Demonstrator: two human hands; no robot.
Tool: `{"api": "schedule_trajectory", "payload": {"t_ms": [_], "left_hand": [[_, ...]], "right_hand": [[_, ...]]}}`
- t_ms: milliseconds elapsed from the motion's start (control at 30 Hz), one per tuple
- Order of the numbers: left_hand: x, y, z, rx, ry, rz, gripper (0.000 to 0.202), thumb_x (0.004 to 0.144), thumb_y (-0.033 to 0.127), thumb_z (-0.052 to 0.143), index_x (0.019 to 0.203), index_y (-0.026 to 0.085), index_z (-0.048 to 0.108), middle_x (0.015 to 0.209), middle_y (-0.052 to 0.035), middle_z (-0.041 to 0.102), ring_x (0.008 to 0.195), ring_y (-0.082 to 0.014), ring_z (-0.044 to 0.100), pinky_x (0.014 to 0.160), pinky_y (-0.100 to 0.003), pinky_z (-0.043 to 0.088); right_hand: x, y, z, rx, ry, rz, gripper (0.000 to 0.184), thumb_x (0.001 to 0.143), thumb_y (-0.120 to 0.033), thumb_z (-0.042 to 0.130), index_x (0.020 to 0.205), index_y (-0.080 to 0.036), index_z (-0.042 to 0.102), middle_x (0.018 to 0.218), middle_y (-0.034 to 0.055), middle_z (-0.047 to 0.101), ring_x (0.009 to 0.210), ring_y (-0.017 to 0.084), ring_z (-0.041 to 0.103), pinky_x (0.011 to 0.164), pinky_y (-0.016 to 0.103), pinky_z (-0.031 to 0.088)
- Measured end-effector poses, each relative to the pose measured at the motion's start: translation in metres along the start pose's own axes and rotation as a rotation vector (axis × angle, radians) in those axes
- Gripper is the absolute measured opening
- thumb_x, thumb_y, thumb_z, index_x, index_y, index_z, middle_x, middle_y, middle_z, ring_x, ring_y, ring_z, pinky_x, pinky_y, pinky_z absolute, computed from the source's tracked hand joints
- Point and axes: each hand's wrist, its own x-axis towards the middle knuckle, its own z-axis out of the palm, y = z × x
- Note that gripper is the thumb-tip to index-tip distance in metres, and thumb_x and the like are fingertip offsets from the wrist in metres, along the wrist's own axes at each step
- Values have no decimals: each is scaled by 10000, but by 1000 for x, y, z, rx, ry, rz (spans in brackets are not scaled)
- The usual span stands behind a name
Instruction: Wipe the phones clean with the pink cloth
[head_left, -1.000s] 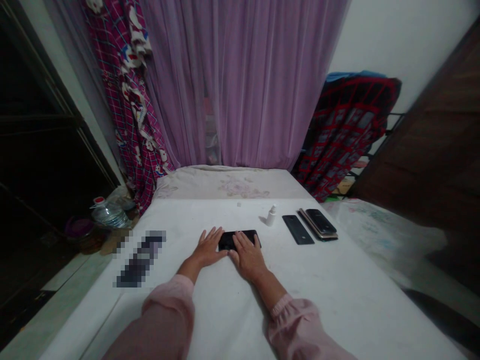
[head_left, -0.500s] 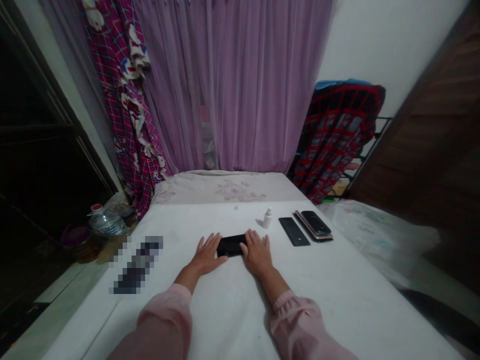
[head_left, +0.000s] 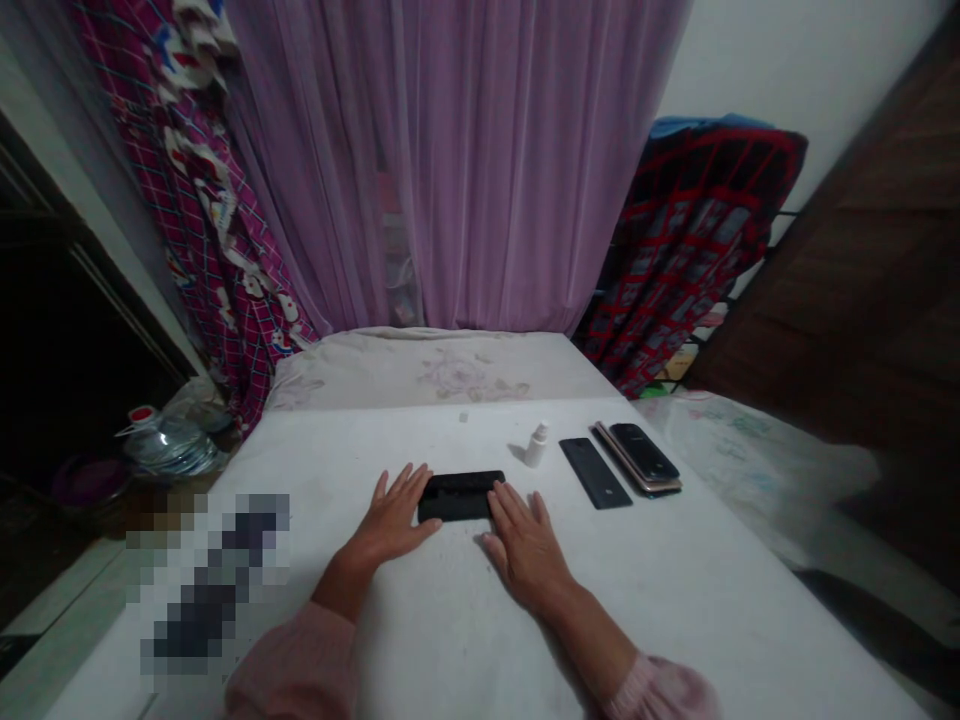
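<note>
A black phone (head_left: 460,495) lies flat on the white table (head_left: 465,620) in front of me. My left hand (head_left: 393,515) rests palm down at the phone's left end, fingers spread and touching its edge. My right hand (head_left: 526,543) lies flat on the table just right of and below the phone, fingers stretched out, fingertips close to its lower right corner. Neither hand holds anything.
A small white bottle (head_left: 536,446) stands right of the phone. Beyond it lie another dark phone (head_left: 595,473) and a stack of phones (head_left: 642,455). A blurred patch (head_left: 206,580) covers something at the left. A water bottle (head_left: 161,445) sits on the floor left.
My right hand has slid off the phone to the table at its right and drawn back toward me. The left hand stays at the phone's left end. The view has shifted.
</note>
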Motion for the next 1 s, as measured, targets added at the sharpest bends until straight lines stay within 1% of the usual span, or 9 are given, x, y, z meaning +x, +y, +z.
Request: {"api": "schedule_trajectory", "payload": {"t_ms": [133, 267, 433, 533, 633, 800, 867, 933, 1000], "left_hand": [[1, -2, 11, 12, 100, 16, 777, 887, 606, 481, 1520, 209, 271, 1567, -94, 313, 1461, -313, 234, 1174, -581, 105], [2, -5, 22, 23, 231, 50, 723, 909, 609, 462, 1501, 220, 320, 1521, -105, 402, 1428, -324, 317, 1160, -608, 126], [1, -6, 28, 23, 339, 102, 681, 916, 594, 472, 1456, 187, 399, 1478, -133, 460, 1391, -341, 382, 1148, -629, 150], [1, -4, 28, 17, 383, 93, 667, 906, 586, 496, 1435, 185, 430, 1456, -142, 487, 1372, -341, 412, 1149, -620, 166], [1, -1, 26, 12, 395, 79, 658, 898, 573, 518, 1425, 187, 441, 1451, -145, 493, 1367, -340, 421, 1148, -620, 177], [2, -2, 26, -7, 372, 71, 663, 879, 561, 552, 1423, 199, 439, 1456, -131, 491, 1377, -343, 405, 1143, -635, 182], [2, -4, 26, -16, 356, 77, 667, 877, 556, 555, 1425, 196, 434, 1461, -133, 484, 1384, -342, 394, 1144, -639, 173], [3, -4, 26, -25, 336, 77, 667, 879, 550, 557, 1428, 194, 428, 1471, -134, 471, 1392, -336, 382, 1147, -637, 159], [2, -4, 25, -33, 321, 65, 660, 882, 543, 559, 1429, 199, 425, 1480, -131, 458, 1402, -326, 368, 1155, -626, 142]], "right_hand": [[-3, -5, 5, -19, 45, 12, 537, 979, -374, 432, 1445, -106, 423, 1523, 190, 365, 1408, 320, 361, 1132, 609, 236], [4, -5, 7, -24, 31, 13, 549, 986, -392, 410, 1451, -99, 410, 1531, 186, 351, 1415, 312, 352, 1134, 600, 238], [34, 1, 6, -29, -14, 83, 545, 989, -373, 384, 1457, -96, 399, 1540, 174, 337, 1422, 316, 337, 1128, 600, 248], [51, 2, 5, -34, -13, 111, 535, 991, -361, 373, 1458, -100, 401, 1543, 171, 333, 1423, 314, 334, 1133, 594, 238], [46, 0, 6, -48, -3, 97, 550, 989, -375, 384, 1457, -87, 396, 1541, 177, 336, 1426, 310, 329, 1139, 592, 227], [3, -5, 11, -67, 33, 19, 577, 984, -430, 403, 1459, -102, 395, 1536, 183, 345, 1427, 306, 327, 1138, 588, 225], [-6, -7, 12, -69, 48, 6, 572, 987, -431, 396, 1464, -117, 390, 1538, 179, 345, 1430, 300, 323, 1139, 584, 221], [-3, -8, 12, -65, 41, 14, 565, 988, -422, 391, 1465, -118, 389, 1537, 181, 347, 1429, 300, 324, 1137, 586, 220], [12, -9, 10, -56, 15, 39, 561, 987, -411, 389, 1461, -111, 394, 1535, 183, 350, 1426, 305, 330, 1135, 592, 218]]}}
